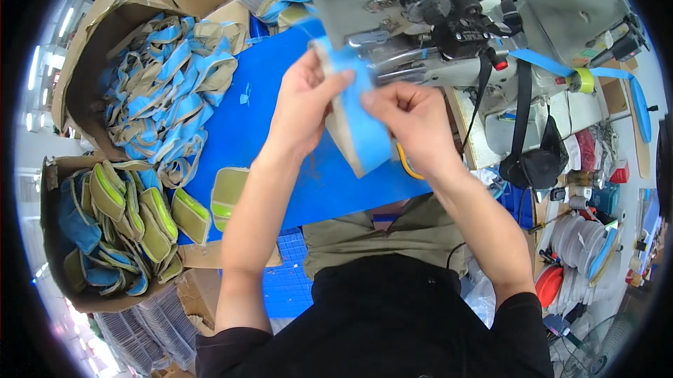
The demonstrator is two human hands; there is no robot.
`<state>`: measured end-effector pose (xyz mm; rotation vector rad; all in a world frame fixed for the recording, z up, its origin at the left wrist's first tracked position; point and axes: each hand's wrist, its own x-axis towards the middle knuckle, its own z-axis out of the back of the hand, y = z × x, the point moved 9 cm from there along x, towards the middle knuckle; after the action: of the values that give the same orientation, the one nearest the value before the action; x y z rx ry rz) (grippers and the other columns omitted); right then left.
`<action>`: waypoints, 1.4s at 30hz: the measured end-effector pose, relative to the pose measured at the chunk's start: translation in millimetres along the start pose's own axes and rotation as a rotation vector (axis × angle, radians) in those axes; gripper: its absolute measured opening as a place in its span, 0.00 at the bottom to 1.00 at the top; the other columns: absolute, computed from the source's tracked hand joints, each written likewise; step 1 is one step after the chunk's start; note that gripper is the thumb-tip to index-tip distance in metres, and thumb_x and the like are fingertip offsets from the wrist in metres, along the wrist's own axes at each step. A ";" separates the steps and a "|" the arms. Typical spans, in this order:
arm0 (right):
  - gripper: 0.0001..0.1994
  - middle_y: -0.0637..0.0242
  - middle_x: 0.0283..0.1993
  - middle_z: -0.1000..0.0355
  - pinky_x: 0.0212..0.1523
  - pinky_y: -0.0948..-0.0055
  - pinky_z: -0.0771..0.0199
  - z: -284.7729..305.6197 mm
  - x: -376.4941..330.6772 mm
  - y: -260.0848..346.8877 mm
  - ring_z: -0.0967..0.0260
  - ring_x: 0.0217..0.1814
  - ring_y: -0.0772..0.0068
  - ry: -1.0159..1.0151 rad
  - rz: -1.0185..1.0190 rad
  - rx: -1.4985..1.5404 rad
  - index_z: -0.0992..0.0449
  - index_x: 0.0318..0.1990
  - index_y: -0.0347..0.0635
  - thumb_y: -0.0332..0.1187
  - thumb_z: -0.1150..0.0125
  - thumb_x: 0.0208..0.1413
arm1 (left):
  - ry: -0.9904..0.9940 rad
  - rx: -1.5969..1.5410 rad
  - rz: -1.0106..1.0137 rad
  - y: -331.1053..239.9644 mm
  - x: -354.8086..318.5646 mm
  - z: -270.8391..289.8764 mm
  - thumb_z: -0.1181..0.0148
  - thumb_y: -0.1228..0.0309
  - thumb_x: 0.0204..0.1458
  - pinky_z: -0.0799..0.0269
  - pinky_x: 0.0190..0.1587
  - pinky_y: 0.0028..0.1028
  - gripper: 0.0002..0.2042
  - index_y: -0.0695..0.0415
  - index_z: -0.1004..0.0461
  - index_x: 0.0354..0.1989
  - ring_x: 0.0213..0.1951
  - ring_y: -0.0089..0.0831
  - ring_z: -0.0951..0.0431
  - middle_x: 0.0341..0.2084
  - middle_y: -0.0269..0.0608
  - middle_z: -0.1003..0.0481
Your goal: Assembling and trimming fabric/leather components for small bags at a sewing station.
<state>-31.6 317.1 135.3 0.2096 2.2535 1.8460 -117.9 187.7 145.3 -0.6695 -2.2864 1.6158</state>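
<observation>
A blue and beige fabric piece (362, 136) is held up in front of the sewing machine (456, 24), slightly blurred by motion. My left hand (307, 94) pinches its left edge between thumb and fingers. At its right edge is my right hand (413, 119), closed, with the thumb pressed against the cloth and the other fingers curled. The piece's lower end hangs free below my hands, over the blue table (308, 192). Partly hidden beneath my right hand, a curved yellow handle (406, 161) rests near the table edge.
Left of the table, one cardboard box (77, 70) overflows with blue and beige fabric pieces. Another box (52, 238) holds olive, green and blue pads. One olive pad (228, 192) lies beside my left forearm. Blue tape (547, 63) runs along the machine at right, near tape rolls (582, 241).
</observation>
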 end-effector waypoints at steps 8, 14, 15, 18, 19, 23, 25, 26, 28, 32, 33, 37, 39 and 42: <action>0.04 0.67 0.25 0.24 0.26 0.74 0.34 -28.0 -65.4 6.1 0.29 0.25 0.79 0.173 0.247 -0.450 0.17 0.33 0.35 0.27 0.29 0.55 | -0.063 -0.284 0.037 27.7 -95.1 71.3 0.36 0.73 0.61 0.19 0.49 0.31 0.13 0.61 0.25 0.53 0.44 0.29 0.17 0.43 0.40 0.18; 0.03 0.65 0.25 0.26 0.25 0.68 0.31 -34.1 -87.3 45.2 0.27 0.25 0.65 0.336 0.406 -0.803 0.16 0.34 0.41 0.26 0.28 0.52 | -0.037 0.463 -0.337 -9.7 -108.0 83.5 0.51 0.60 0.69 0.29 0.52 0.29 0.19 0.65 0.19 0.45 0.45 0.26 0.23 0.43 0.40 0.19; 0.03 0.65 0.25 0.26 0.25 0.68 0.31 -37.3 -91.0 52.5 0.27 0.25 0.65 0.367 0.443 -0.835 0.16 0.34 0.41 0.26 0.28 0.52 | 0.162 0.451 -0.293 0.5 -103.5 61.5 0.54 0.59 0.70 0.31 0.54 0.30 0.22 0.66 0.19 0.47 0.46 0.30 0.23 0.45 0.43 0.18; 0.03 0.65 0.26 0.26 0.25 0.68 0.31 -41.7 -95.0 64.5 0.27 0.25 0.64 0.424 0.471 -0.879 0.17 0.34 0.41 0.25 0.28 0.52 | 0.554 0.251 -0.022 31.3 -93.8 24.3 0.50 0.59 0.69 0.32 0.56 0.32 0.21 0.67 0.19 0.47 0.50 0.31 0.23 0.46 0.45 0.19; 0.03 0.64 0.26 0.25 0.26 0.68 0.31 -39.4 -94.3 65.6 0.27 0.25 0.64 0.427 0.442 -0.874 0.16 0.34 0.40 0.25 0.28 0.52 | 0.561 0.251 -0.013 35.0 -90.7 22.6 0.50 0.59 0.69 0.32 0.56 0.32 0.21 0.67 0.19 0.47 0.50 0.31 0.23 0.46 0.45 0.19; 0.04 0.61 0.27 0.24 0.27 0.69 0.30 -26.3 -96.6 67.0 0.26 0.27 0.64 0.418 0.389 -0.849 0.16 0.35 0.39 0.24 0.28 0.51 | 0.534 0.090 0.319 71.1 -84.2 24.1 0.35 0.57 0.61 0.31 0.52 0.28 0.20 0.64 0.19 0.48 0.47 0.26 0.23 0.41 0.42 0.19; 0.05 0.61 0.28 0.24 0.28 0.70 0.30 -18.2 -98.9 66.4 0.26 0.27 0.65 0.396 0.384 -0.865 0.16 0.35 0.39 0.24 0.28 0.51 | 0.534 0.114 0.377 76.8 -85.6 17.9 0.30 0.58 0.58 0.29 0.49 0.26 0.19 0.62 0.19 0.47 0.44 0.24 0.23 0.37 0.39 0.19; 0.04 0.61 0.28 0.24 0.28 0.70 0.30 -15.1 -99.8 64.6 0.26 0.27 0.65 0.391 0.376 -0.870 0.16 0.35 0.39 0.24 0.28 0.51 | 0.580 0.109 0.368 74.2 -88.4 8.1 0.28 0.61 0.56 0.29 0.44 0.24 0.17 0.62 0.19 0.45 0.41 0.21 0.23 0.34 0.36 0.20; 0.04 0.62 0.28 0.24 0.27 0.70 0.30 -9.2 -101.2 61.6 0.26 0.27 0.65 0.388 0.351 -0.891 0.16 0.35 0.39 0.24 0.28 0.51 | 0.635 0.107 0.353 62.3 -92.8 -7.1 0.25 0.63 0.53 0.28 0.39 0.22 0.16 0.61 0.19 0.43 0.37 0.18 0.24 0.32 0.33 0.21; 0.04 0.63 0.28 0.25 0.26 0.70 0.30 1.4 -104.7 62.8 0.27 0.27 0.64 0.349 0.332 -0.902 0.16 0.35 0.39 0.25 0.28 0.51 | 0.448 0.560 -0.004 6.0 -101.9 -4.6 0.22 0.71 0.46 0.33 0.30 0.21 0.12 0.60 0.22 0.33 0.30 0.16 0.26 0.26 0.30 0.24; 0.04 0.63 0.28 0.25 0.26 0.70 0.30 1.8 -105.0 63.1 0.27 0.27 0.64 0.361 0.338 -0.907 0.16 0.35 0.40 0.25 0.29 0.52 | 0.411 0.640 -0.155 -11.6 -105.4 -8.0 0.20 0.72 0.44 0.35 0.29 0.21 0.13 0.59 0.22 0.31 0.29 0.16 0.26 0.25 0.31 0.25; 0.04 0.64 0.28 0.25 0.26 0.69 0.29 0.7 -106.2 62.3 0.26 0.28 0.63 0.407 0.328 -0.925 0.16 0.35 0.41 0.26 0.29 0.51 | 0.333 0.938 -0.501 -50.8 -117.5 -20.3 0.21 0.75 0.41 0.37 0.29 0.25 0.10 0.58 0.20 0.27 0.29 0.27 0.27 0.27 0.35 0.24; 0.04 0.64 0.29 0.24 0.26 0.69 0.29 -1.4 -105.6 65.9 0.26 0.28 0.63 0.401 0.363 -0.898 0.16 0.35 0.41 0.26 0.29 0.51 | 0.320 0.971 -0.554 -59.2 -119.2 -25.7 0.22 0.76 0.41 0.34 0.30 0.25 0.09 0.58 0.19 0.27 0.32 0.28 0.25 0.30 0.37 0.23; 0.04 0.63 0.29 0.24 0.27 0.68 0.28 -4.0 -104.7 68.9 0.25 0.29 0.63 0.411 0.378 -0.873 0.16 0.34 0.41 0.26 0.28 0.51 | 0.283 0.978 -0.672 -71.5 -119.9 -32.8 0.22 0.77 0.41 0.30 0.34 0.26 0.09 0.59 0.20 0.26 0.37 0.32 0.21 0.37 0.41 0.20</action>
<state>66.5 301.2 211.8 0.1078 1.4252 3.1067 -15.2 133.8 229.6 0.1110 -1.0795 1.8088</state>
